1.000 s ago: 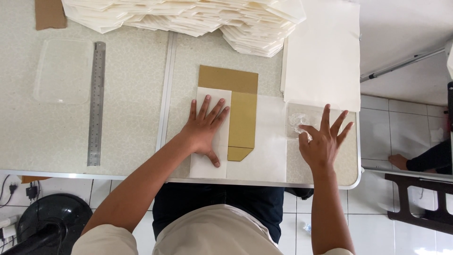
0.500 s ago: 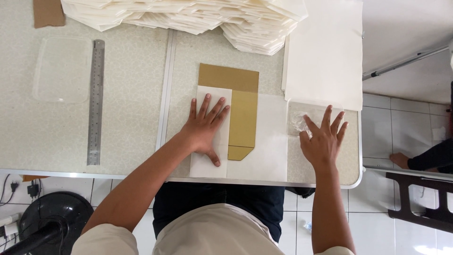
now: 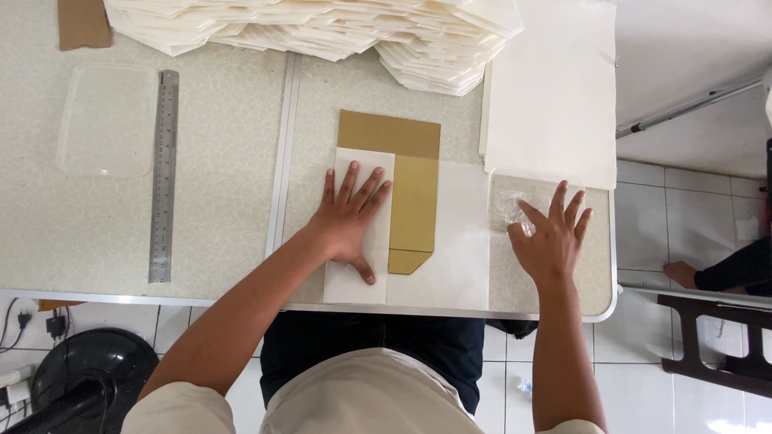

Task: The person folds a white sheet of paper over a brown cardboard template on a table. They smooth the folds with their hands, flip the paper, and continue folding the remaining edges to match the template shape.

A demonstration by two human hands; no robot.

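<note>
**Left palm on the fold, right hand at the clear scrap**

Landmark: the gold card template (image 3: pixel 412 193), lying flat mid-table.

- Left hand (image 3: pixel 350 219), fingers spread and flat, presses the folded white paper flap (image 3: pixel 359 273) down over the template's left edge. It grips nothing; it is only bearing down.
- Right hand (image 3: pixel 551 237), well right of the template, fingers splayed open, fingertips touching a crumpled clear plastic piece (image 3: pixel 511 210). It is not closed on it.
- The translucent sheet (image 3: pixel 450 249) lies under and right of the template.

Judgement: the crease comes out clean if the palm holds steady against the template edge and the sheet does not creep.

Containers: an empty-looking clear plastic tray (image 3: pixel 108 120) sits far left of the template, beyond a steel ruler (image 3: pixel 163 177). Behind the template are a stack of folded white bags (image 3: pixel 322 28) and a pile of white sheets (image 3: pixel 551 88).
</note>
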